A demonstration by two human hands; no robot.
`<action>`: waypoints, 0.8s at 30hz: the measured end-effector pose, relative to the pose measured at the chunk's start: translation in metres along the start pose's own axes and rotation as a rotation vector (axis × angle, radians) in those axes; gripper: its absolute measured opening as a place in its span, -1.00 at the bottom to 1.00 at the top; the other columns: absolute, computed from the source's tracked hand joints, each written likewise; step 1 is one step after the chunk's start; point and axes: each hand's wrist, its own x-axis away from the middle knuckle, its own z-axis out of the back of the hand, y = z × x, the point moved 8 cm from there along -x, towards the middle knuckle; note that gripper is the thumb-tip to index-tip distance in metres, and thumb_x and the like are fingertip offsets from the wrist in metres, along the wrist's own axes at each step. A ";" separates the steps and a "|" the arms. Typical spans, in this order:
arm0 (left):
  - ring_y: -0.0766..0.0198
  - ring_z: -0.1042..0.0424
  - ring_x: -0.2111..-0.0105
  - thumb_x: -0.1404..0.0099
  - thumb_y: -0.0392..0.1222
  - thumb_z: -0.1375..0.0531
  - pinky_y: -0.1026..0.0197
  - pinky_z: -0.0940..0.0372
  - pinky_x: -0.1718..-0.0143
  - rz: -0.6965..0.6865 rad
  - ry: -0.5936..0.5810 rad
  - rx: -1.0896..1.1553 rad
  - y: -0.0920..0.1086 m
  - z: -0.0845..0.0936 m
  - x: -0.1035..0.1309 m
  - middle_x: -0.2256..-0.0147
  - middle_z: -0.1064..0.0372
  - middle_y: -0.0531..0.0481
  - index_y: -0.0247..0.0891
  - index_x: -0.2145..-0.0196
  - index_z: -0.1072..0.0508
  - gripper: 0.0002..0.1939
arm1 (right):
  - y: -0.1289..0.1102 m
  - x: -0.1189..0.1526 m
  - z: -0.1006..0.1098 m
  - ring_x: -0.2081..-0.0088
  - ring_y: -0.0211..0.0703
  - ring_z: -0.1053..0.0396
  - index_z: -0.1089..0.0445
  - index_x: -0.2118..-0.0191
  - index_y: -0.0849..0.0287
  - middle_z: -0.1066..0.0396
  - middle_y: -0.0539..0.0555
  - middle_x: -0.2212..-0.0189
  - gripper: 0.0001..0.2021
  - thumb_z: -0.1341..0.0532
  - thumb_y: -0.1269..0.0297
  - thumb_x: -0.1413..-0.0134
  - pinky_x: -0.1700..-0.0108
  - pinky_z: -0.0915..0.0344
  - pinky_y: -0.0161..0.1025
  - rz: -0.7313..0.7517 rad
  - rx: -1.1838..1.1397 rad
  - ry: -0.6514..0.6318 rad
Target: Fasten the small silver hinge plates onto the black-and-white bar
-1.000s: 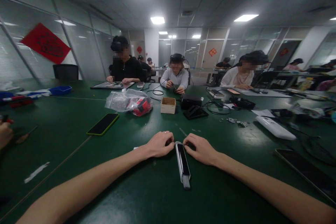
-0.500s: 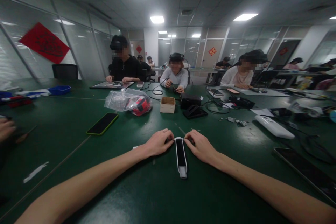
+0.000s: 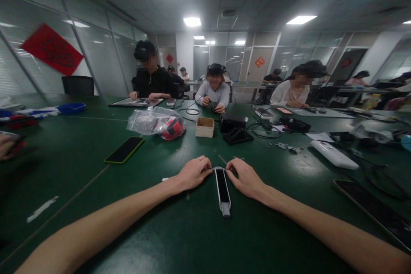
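Observation:
A long narrow black piece with a white frame point(image 3: 223, 190) and a grey tab at its near end lies on the green table in front of me. I cannot make out its exact kind. At its far end, a thin bar sticks out to both sides. My left hand point(image 3: 195, 173) has thumb and fingertips pinched at the left tip of that bar. On the right side, my right hand point(image 3: 245, 177) is closed in a like pinch at the other tip. The fingertips partly cover the bar's ends.
Ahead stand a small open box point(image 3: 204, 129), a plastic bag with red things point(image 3: 154, 122) and a black stand point(image 3: 238, 135). A green-edged phone point(image 3: 124, 150) lies left; a white case point(image 3: 334, 154) and a dark phone point(image 3: 372, 212) lie right. People sit across the table.
The piece's near end has shifted slightly right, while both hands keep their pinch almost in place. Another person's hand at the left edge has moved, now with something dark and red.

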 end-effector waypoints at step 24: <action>0.23 -0.35 0.33 -0.26 -0.24 -0.08 0.22 -0.25 0.31 0.025 -0.003 -0.020 0.004 0.001 0.001 0.32 -0.33 -0.02 -0.26 0.27 -0.33 -0.91 | 0.003 -0.002 -0.007 0.28 -0.14 -0.28 -0.33 0.28 0.22 -0.33 0.11 0.32 -0.86 -0.05 0.31 -0.17 0.21 -0.25 -0.17 0.045 0.016 0.014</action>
